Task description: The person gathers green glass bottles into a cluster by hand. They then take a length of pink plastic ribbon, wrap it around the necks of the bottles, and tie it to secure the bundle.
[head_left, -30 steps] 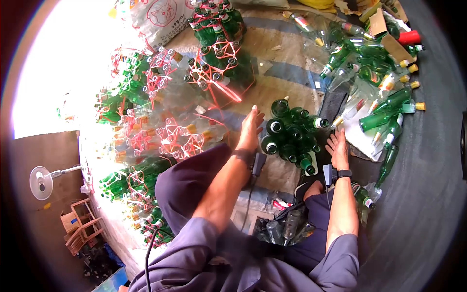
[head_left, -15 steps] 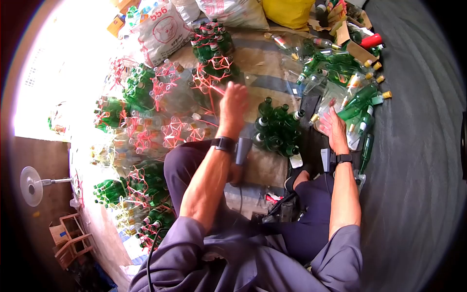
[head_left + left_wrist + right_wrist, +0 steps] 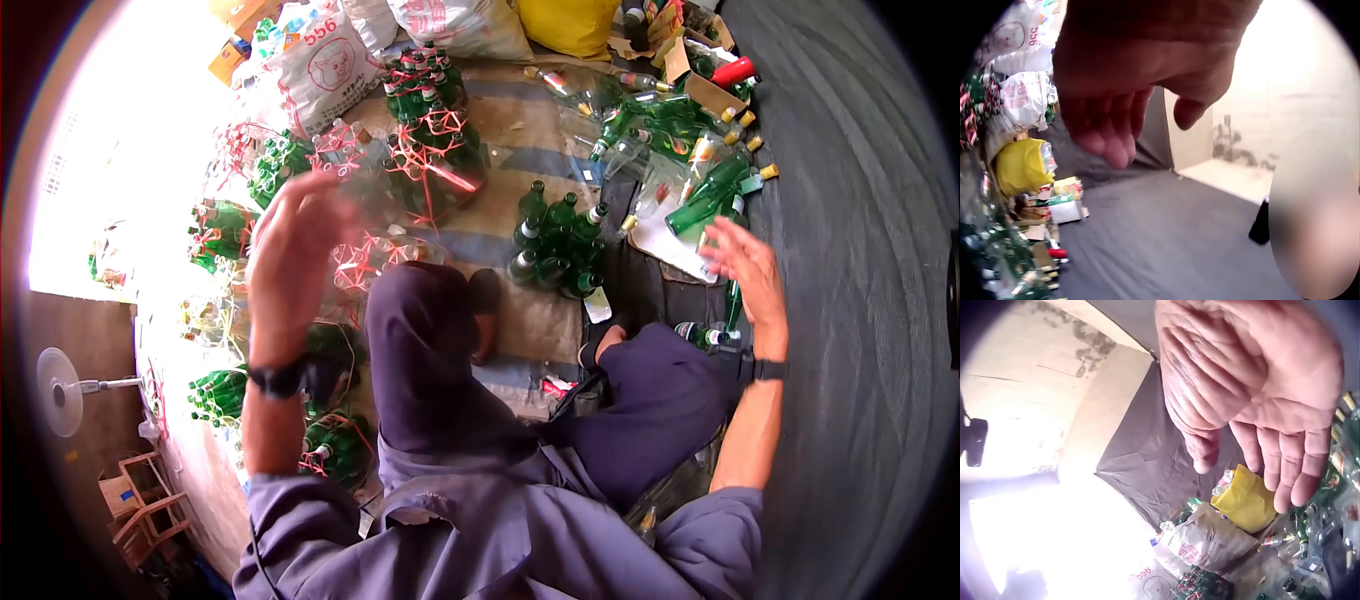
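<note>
Striped sacking [image 3: 520, 150] covers the floor at the middle and far side, with dark grey cloth [image 3: 860, 250] to the right. On the sacking, between the two knees and a little farther, stands one group of green bottles [image 3: 555, 245]; I count about ten necks, but the exact number I cannot tell. At the left lie at least six bundles tied with red string [image 3: 375, 265], and at the far right there is one heap of loose bottles [image 3: 690, 150], too many to count. One more single bottle [image 3: 702, 335] lies just beside the right knee. At the far edge I see one yellow sack [image 3: 575, 25] and two white sacks [image 3: 330, 60], and at the near left one fan [image 3: 60, 390]. My view shows two hands, both empty. The left hand [image 3: 295, 250] is raised over the bundles, its fingers loosely bent and holding nothing. The right hand [image 3: 752, 272] is raised at the right, palm bare, fingers almost straight and a little apart. Half a second ago both hands were low, on either side of the group; now they are lifted and wide apart, while the group stands in the same place.
</note>
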Tool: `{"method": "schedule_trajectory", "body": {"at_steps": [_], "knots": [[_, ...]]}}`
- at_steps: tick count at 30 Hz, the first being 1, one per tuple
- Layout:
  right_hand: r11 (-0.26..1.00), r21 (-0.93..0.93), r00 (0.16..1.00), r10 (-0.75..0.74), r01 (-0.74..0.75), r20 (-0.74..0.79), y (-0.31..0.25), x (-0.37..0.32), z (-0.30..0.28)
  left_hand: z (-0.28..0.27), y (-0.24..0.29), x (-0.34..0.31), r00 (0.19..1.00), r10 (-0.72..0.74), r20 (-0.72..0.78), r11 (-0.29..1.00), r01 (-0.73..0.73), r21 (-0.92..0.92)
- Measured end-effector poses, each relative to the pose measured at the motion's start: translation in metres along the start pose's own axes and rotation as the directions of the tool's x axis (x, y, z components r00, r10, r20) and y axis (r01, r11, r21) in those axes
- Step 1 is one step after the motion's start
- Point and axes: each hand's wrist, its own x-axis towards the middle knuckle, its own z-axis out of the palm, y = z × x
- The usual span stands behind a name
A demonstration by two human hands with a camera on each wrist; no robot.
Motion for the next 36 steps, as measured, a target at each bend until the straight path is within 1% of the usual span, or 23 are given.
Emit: {"method": "schedule_trajectory", "body": {"at_steps": [1,4,6,8,11,12,13,14,16,18,19,20,22,23,24,25,26,28,29,31,32,34,36], "knots": [[0.997,-0.064,0.999,0.044,-0.043,0.015,0.001,-0.01,-0.004,-0.02,0.001,-0.018,1.0,-0.019,-0.009,0.979,0.021,0.203],[0.978,-0.192,0.996,0.087,-0.083,0.012,0.02,-0.025,-0.008,-0.036,-0.007,-0.078,0.99,-0.086,-0.112,0.972,0.108,0.21],[0.977,-0.197,0.995,0.09,-0.081,0.038,0.03,-0.029,-0.005,-0.038,-0.022,-0.112,0.948,-0.28,-0.154,0.918,0.311,0.247],[0.965,-0.177,0.977,0.206,-0.194,0.051,0.036,-0.027,0.004,-0.038,-0.057,-0.15,0.827,-0.526,-0.201,0.8,0.561,0.212],[0.949,-0.232,0.973,0.228,-0.212,0.045,0.048,-0.02,0.013,-0.042,-0.13,-0.208,0.764,-0.618,-0.186,0.735,0.646,0.208],[0.947,-0.241,0.972,0.231,-0.214,0.044,0.049,-0.018,0.017,-0.039,-0.139,-0.221,0.584,-0.784,-0.211,0.593,0.805,0.023],[0.944,-0.232,0.967,0.251,-0.234,0.046,0.049,-0.017,0.021,-0.039,-0.158,-0.238,0.616,-0.752,-0.233,0.613,0.784,0.097],[0.94,-0.227,0.961,0.273,-0.256,0.047,0.05,-0.017,0.024,-0.045,-0.178,-0.254,0.524,-0.816,-0.242,0.518,0.85,0.095],[0.93,-0.234,0.948,0.309,-0.283,0.079,0.057,-0.014,0.023,-0.05,-0.214,-0.291,0.579,-0.777,-0.248,0.548,0.815,0.189],[0.906,-0.293,0.937,0.341,-0.305,0.079,0.055,-0.01,0.026,-0.069,-0.254,-0.327,0.539,-0.836,-0.108,0.488,0.818,0.306],[0.906,-0.302,0.941,0.33,-0.296,0.069,0.057,-0.008,0.027,-0.075,-0.274,-0.348,0.541,-0.836,-0.098,0.506,0.826,0.248],[0.904,-0.308,0.939,0.334,-0.296,0.081,0.059,-0.005,0.029,-0.079,-0.272,-0.353,0.664,-0.748,-0.006,0.597,0.676,0.432],[0.898,-0.317,0.938,0.341,-0.305,0.065,0.059,0.0,0.032,-0.084,-0.288,-0.363,0.527,-0.836,-0.152,0.383,0.76,0.525],[0.889,-0.336,0.934,0.351,-0.31,0.068,0.058,0.001,0.035,-0.089,-0.306,-0.372,0.518,-0.841,-0.156,0.379,0.769,0.514],[0.886,-0.344,0.932,0.356,-0.311,0.074,0.058,0.004,0.037,-0.097,-0.33,-0.381,0.605,-0.796,-0.015,0.373,0.509,0.776],[0.88,-0.36,0.929,0.362,-0.311,0.082,0.059,0.006,0.038,-0.098,-0.335,-0.379,0.633,-0.759,0.152,0.332,0.176,0.927],[0.872,-0.376,0.924,0.37,-0.313,0.091,0.059,0.008,0.038,-0.097,-0.339,-0.38,0.629,-0.764,0.148,0.334,0.19,0.923],[0.861,-0.389,0.918,0.388,-0.327,0.085,0.06,0.012,0.039,-0.088,-0.326,-0.351,0.754,-0.616,-0.227,0.342,0.516,0.785],[0.854,-0.393,0.914,0.398,-0.34,0.074,0.059,0.014,0.04,-0.091,-0.334,-0.347,0.751,-0.619,-0.23,0.342,0.522,0.781],[0.85,-0.393,0.91,0.408,-0.35,0.071,0.056,0.017,0.045,-0.098,-0.35,-0.337,0.974,-0.169,-0.15,0.301,0.196,0.933],[0.849,-0.388,0.908,0.413,-0.359,0.064,0.054,0.018,0.047,-0.102,-0.357,-0.329,0.975,-0.17,-0.141,0.292,0.187,0.938],[0.849,-0.384,0.904,0.421,-0.364,0.073,0.054,0.02,0.049,-0.109,-0.362,-0.314,0.91,-0.381,-0.164,0.316,0.295,0.902],[0.85,-0.377,0.902,0.425,-0.367,0.079,0.054,0.024,0.051,-0.111,-0.368,-0.299,0.776,-0.604,-0.182,0.289,0.426,0.857]]}}
